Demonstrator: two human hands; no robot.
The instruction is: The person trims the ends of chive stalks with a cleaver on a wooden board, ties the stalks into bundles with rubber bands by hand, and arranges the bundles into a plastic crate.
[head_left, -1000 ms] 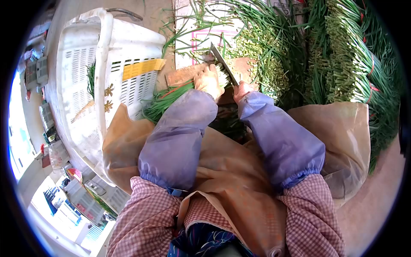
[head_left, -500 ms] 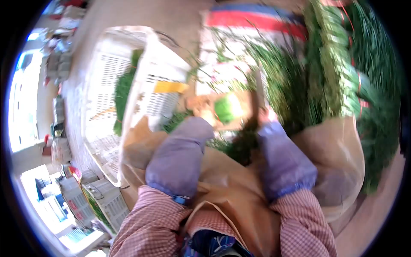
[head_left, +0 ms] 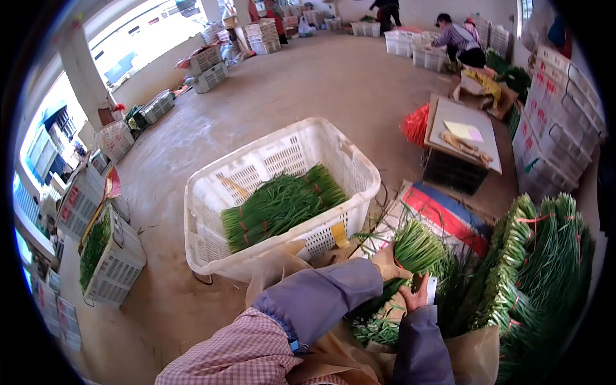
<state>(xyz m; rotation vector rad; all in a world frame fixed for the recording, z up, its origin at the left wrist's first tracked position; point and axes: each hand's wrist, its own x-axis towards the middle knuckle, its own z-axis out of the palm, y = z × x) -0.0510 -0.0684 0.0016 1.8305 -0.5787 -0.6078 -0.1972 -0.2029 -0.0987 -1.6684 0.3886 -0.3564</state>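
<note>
My left hand (head_left: 389, 262) is wrapped round a bundle of green stalks (head_left: 420, 247), with a red band beside its fingers. Close to it on the right, my right hand (head_left: 417, 294) holds a knife (head_left: 432, 290), whose pale blade shows only in part. To the left stands a white plastic basket (head_left: 282, 144) with several banded green bundles (head_left: 282, 202) lying in it. On the right, more bundles (head_left: 507, 282) are stacked with their cut ends in a row and red bands round them.
A box with a board on top (head_left: 459, 138) stands ahead beside a red bag (head_left: 416, 124). Stacked white crates (head_left: 555, 122) rise at the right. Another crate of greens (head_left: 119, 256) is at the left. A person (head_left: 459, 40) crouches at the back among baskets.
The view has swung up and left, showing the room and the basket's contents. My hands have come together at the bundle, which has been lifted and turned with its ends facing up.
</note>
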